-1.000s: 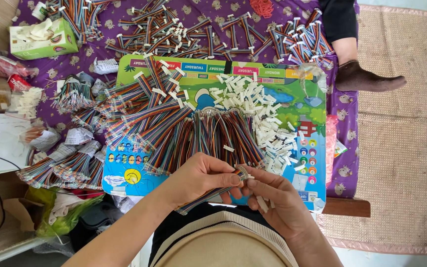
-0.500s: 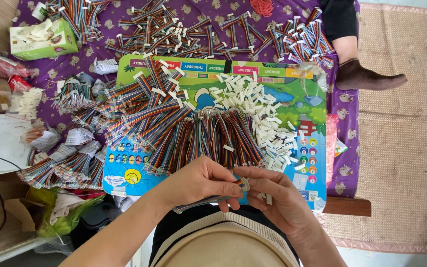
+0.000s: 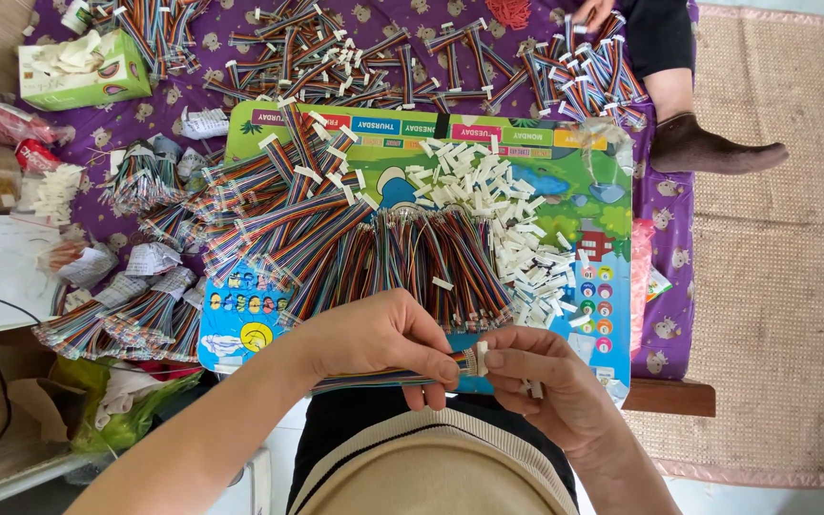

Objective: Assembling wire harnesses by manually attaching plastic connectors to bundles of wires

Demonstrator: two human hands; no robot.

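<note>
My left hand (image 3: pixel 383 341) pinches a flat multicoloured ribbon cable (image 3: pixel 364 381) near its end, the cable running left under my palm. My right hand (image 3: pixel 541 377) meets it at the cable's tip, fingers closed on a small white plastic connector (image 3: pixel 480 359) held against the wire ends. Both hands hover over the near edge of a colourful picture board (image 3: pixel 612 286). Just beyond them lie a row of loose multicoloured wire bundles (image 3: pixel 431 257) and a heap of white connectors (image 3: pixel 517 238).
Finished cables with connectors (image 3: pixel 336 57) cover the purple cloth (image 3: pixel 665 238) further back. A green tissue box (image 3: pixel 83 72) sits far left, bundled cables (image 3: pixel 126 319) and plastic bags at left. Another person's socked foot (image 3: pixel 708 148) rests at right on a woven mat (image 3: pixel 784 286).
My hands have drawn closer together and steadied; the cable now lies level between them, with the connector brought onto its end.
</note>
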